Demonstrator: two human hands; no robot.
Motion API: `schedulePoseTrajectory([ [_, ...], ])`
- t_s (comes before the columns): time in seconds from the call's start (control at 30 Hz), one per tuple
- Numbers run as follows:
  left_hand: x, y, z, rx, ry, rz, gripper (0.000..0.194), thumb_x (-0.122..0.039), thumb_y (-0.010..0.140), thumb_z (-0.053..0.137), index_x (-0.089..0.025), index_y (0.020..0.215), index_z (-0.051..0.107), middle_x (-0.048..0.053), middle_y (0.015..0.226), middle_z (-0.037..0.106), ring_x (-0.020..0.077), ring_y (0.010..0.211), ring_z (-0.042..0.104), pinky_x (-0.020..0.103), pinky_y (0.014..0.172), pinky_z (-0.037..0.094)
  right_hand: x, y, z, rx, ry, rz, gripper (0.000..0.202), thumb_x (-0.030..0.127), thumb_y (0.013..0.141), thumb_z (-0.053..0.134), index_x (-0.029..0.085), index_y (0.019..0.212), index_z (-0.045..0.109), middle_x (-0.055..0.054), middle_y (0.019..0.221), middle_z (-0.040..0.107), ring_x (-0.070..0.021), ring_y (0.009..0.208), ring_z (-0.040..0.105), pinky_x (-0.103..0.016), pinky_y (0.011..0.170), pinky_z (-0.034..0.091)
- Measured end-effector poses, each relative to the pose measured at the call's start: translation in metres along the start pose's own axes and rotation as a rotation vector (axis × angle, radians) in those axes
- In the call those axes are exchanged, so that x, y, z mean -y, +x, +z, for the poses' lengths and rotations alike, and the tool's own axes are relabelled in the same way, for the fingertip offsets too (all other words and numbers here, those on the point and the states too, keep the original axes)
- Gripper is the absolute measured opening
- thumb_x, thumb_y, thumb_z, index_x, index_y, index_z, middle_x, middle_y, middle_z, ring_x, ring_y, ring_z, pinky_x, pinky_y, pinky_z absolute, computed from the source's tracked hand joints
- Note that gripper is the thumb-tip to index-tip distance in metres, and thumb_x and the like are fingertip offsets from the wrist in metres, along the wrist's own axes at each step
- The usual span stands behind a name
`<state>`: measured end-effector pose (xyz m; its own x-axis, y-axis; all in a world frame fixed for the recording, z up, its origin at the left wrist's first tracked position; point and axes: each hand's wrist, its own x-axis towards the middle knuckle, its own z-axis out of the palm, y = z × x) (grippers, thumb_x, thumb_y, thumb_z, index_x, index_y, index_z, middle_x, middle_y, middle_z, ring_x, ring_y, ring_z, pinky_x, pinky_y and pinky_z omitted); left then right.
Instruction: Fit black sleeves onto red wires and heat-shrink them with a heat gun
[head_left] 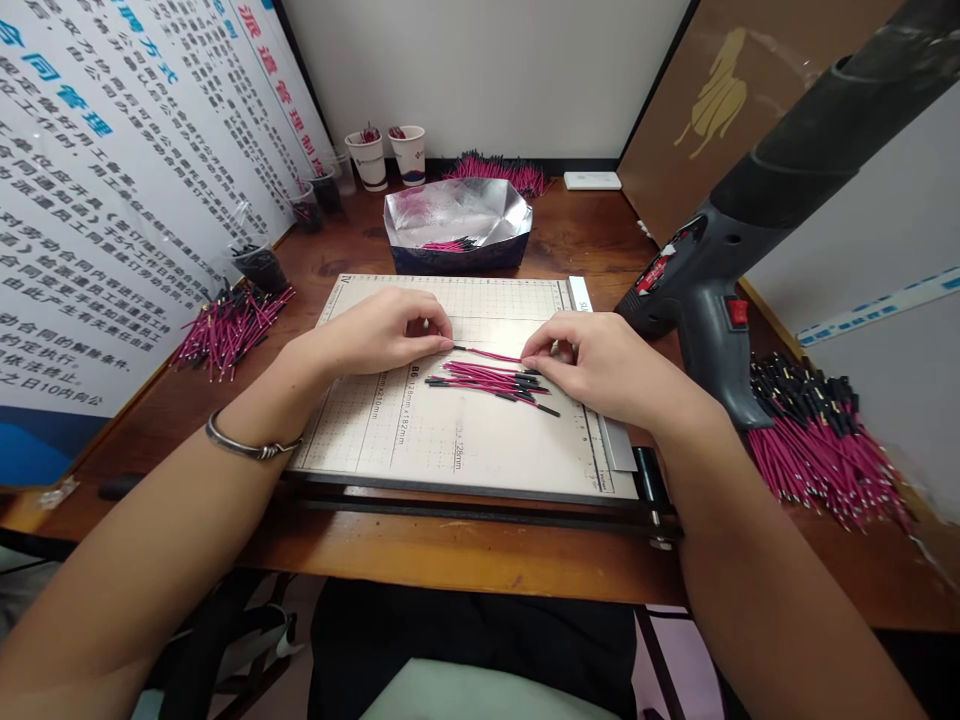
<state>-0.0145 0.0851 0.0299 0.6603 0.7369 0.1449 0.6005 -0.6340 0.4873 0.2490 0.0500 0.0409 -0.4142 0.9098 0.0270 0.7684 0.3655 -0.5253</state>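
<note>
A thin red wire [491,355] with a dark end is stretched between my two hands, just over the paper trimmer board [420,440]. My left hand [397,328] pinches its dark left end between thumb and fingertips. At the other end my right hand [581,352] pinches the wire the same way, so that tip is hidden by the fingers. Right below the held wire, a small bunch of red wires [491,378] with black ends lies on the board, roughly side by side.
A foil-lined box [457,262] with a few wires stands behind the board. At right rises a dark heat gun [705,270], beside a large wire pile [825,440]. Another pile [232,325] lies left. Paper cups [407,158] and a white box [592,181] stand at the back.
</note>
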Motion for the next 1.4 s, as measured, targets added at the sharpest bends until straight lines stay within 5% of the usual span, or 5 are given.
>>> schedulePoseTrajectory([
  [0.97,-0.001,0.001,0.000,0.013,0.026,-0.005,0.022,-0.033,0.089,0.059,-0.017,0.087,0.075,0.005,0.083,0.073,0.0137,0.074,0.062,0.025,0.069,0.044,0.000,0.000,0.000,-0.037,-0.026,0.030,0.012,0.021,0.084,0.066,0.019,0.078,0.076,-0.004,0.083,0.074,-0.0143,0.072,0.060,-0.033,0.074,0.047],
  [1.23,-0.010,0.028,-0.020,0.296,0.091,-0.157,0.018,-0.034,0.080,0.064,-0.021,0.079,0.077,0.000,0.072,0.073,0.0140,0.062,0.062,0.024,0.057,0.040,-0.001,0.000,0.001,-0.032,-0.014,0.035,0.012,0.020,0.082,0.064,0.019,0.077,0.075,-0.003,0.075,0.071,-0.0123,0.065,0.056,-0.031,0.068,0.044],
  [1.4,-0.014,0.033,-0.019,0.301,0.096,-0.134,0.016,-0.031,0.077,0.065,-0.022,0.079,0.077,0.000,0.071,0.073,0.0139,0.061,0.063,0.024,0.056,0.041,0.001,-0.001,-0.001,0.004,-0.004,0.055,0.014,0.022,0.085,0.063,0.019,0.078,0.075,-0.002,0.073,0.069,-0.0120,0.064,0.056,-0.031,0.070,0.043],
])
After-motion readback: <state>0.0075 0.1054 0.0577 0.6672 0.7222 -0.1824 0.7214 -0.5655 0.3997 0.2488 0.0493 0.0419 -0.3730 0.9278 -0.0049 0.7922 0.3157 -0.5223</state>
